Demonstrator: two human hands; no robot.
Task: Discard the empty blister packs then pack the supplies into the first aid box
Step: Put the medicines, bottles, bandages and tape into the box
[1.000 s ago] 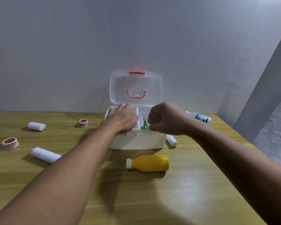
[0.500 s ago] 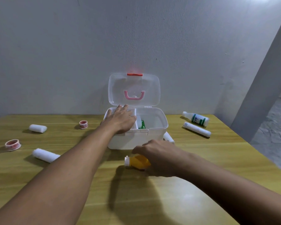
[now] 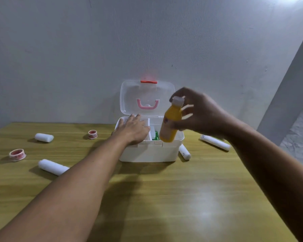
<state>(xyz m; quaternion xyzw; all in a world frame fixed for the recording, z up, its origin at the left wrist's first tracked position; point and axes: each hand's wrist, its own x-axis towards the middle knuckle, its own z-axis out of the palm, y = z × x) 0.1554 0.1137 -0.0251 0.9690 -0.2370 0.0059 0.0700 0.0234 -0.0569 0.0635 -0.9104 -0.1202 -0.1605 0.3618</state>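
No legible text on any item.

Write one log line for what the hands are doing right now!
right hand: holds yellow bottle upright over open first aid box | left hand: flat on box's inner tray | rolls, tapes: on table

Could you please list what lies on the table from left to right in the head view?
Tape roll → bandage roll → bandage roll → small tape roll → first aid box → bandage roll → long bandage roll.
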